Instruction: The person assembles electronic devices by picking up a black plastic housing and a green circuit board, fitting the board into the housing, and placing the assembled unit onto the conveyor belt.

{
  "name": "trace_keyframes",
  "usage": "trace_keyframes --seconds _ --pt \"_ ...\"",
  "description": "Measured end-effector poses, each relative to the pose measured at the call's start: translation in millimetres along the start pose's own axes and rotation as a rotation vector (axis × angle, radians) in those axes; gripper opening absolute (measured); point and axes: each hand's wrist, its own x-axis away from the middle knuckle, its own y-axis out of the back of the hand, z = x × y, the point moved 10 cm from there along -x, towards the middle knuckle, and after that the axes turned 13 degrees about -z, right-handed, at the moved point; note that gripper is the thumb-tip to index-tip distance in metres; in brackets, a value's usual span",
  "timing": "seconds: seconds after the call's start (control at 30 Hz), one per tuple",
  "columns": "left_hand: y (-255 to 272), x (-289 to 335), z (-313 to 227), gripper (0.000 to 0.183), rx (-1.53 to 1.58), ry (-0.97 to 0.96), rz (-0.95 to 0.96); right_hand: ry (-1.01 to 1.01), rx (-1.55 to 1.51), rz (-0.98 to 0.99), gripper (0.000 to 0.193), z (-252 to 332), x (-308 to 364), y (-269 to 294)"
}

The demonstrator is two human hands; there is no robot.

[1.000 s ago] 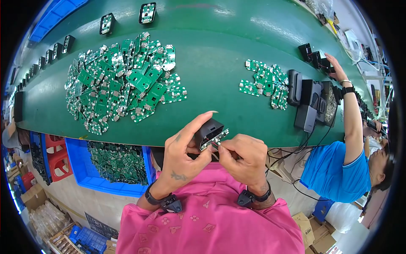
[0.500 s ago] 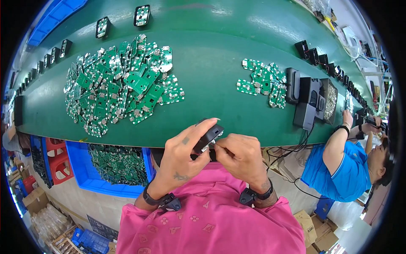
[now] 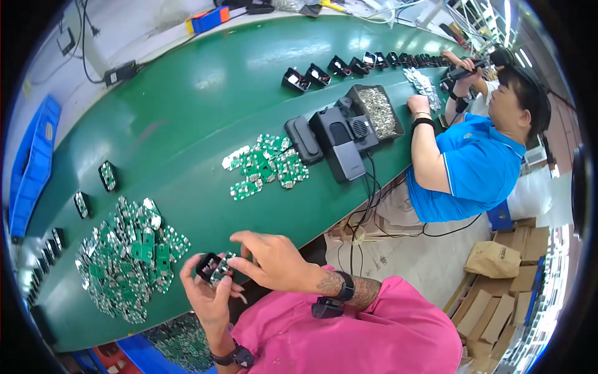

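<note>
My left hand (image 3: 210,305) is closed around a small black plastic case (image 3: 204,262), tilted with its hollow side showing. A green circuit board (image 3: 222,270) with metal connectors lies at the case's opening, partly outside it. My right hand (image 3: 271,258) is beside it, index finger and thumb spread apart. The thumb tip is at the board's edge; whether it presses on it I cannot tell. Left of my hands a large heap of green circuit boards (image 3: 128,262) lies on the green table (image 3: 180,181). A smaller board pile (image 3: 265,165) is farther off.
Black speaker-like devices (image 3: 339,146) with cables stand beside a tray of small metal parts (image 3: 380,112). Black cases (image 3: 317,73) line the far side. A co-worker in a blue shirt (image 3: 467,165) sits at right. A blue bin (image 3: 134,349) of boards is below the table edge.
The view has swung to the right. My right hand's thumb and index finger have moved from a pinch at the case to a spread. The case has tipped, showing its inside and the board.
</note>
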Motion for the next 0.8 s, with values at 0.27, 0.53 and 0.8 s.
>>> trace_keyframes --seconds 0.27,0.53,0.8 --pt "-9.1 -2.2 -7.5 0.073 -0.075 -0.119 0.045 -0.46 -0.879 0.189 0.016 -27.2 17.4 -32.6" --pt "-14.2 -2.1 -3.6 0.066 -0.134 -0.202 0.062 -0.583 -0.852 0.329 0.032 -42.6 19.9 -31.7" --pt "-23.0 -6.4 -15.4 0.051 -0.154 -0.377 -0.145 -0.214 -0.42 0.097 0.038 -23.3 7.7 -2.1"
